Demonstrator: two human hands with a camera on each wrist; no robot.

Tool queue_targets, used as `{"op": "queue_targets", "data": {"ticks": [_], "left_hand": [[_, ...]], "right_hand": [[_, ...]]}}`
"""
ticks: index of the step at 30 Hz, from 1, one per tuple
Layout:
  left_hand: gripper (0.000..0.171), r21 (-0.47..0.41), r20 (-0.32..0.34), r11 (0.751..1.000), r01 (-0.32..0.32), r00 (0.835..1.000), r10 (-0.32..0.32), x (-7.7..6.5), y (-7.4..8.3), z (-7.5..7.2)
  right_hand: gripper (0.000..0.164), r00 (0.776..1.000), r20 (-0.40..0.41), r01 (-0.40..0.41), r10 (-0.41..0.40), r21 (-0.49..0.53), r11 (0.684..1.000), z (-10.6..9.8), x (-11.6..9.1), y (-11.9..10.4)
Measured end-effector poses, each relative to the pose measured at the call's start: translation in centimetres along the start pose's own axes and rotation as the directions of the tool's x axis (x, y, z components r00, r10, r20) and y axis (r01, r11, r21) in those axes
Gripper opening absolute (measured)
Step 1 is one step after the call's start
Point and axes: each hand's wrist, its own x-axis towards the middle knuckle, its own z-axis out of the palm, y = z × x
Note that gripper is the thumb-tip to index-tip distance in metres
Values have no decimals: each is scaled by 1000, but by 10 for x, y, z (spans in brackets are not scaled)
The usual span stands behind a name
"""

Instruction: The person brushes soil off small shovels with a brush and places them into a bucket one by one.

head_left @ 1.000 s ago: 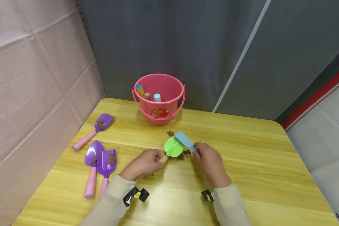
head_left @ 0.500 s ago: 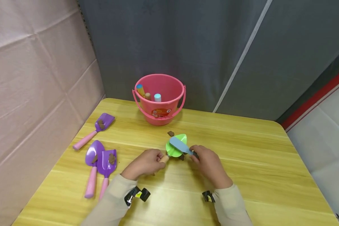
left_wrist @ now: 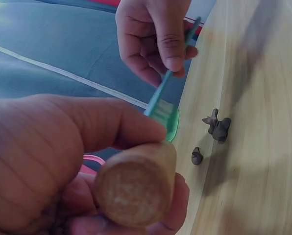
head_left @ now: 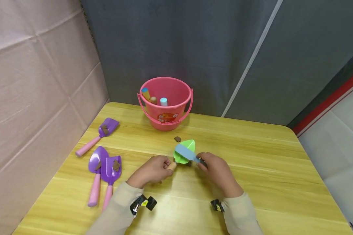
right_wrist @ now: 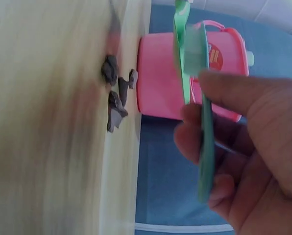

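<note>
My left hand grips the wooden handle of a small trowel with a green leaf-shaped blade. The trowel is held up off the table, over some brown clay-like lumps. In my right hand is a blue-grey brush, its handle pinched between thumb and fingers. Its bristles lie against the green blade, and in the head view the brush head covers part of it. One more brown lump lies just beyond the blade.
A pink bucket with several handles in it stands at the back. On the left lie three purple shovels with pink handles: one farther back, a rounded one and a square one. Each carries brown lumps. A grey curtain hangs behind.
The brush has swung left and down across the green blade, from its upper right edge to over its middle. The trowel has shifted slightly right. Over the last half second little has moved.
</note>
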Motion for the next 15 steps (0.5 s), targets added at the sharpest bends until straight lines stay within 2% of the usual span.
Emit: {"op": "queue_targets", "data": {"ticks": [2,5,8,12,15], "left_hand": [[11,-2,-3,1000,1,1000,-1,0,0,-1],[10,5,-5,1000,-5,1000,5,0,-1,-1],[9,6,-5,1000,-14,1000,14,0,-2,0],[10,-8,-7,1000,-8,1000,8,1,-3,1],[13,-18,-5,1000,1,1000,-1,1,-4,2]], "right_hand": [[21,999,31,22,-22,5,1000,2,0,-2],[20,1000,20,-4,4,1,1000,3,0,-2],[20,996,-35,-77,77,-15,997,1,0,1],[21,980,-127,-160,155,-36,986,-2,1,7],[21,979,-147,-150,143,-35,988,-3,1,7]]}}
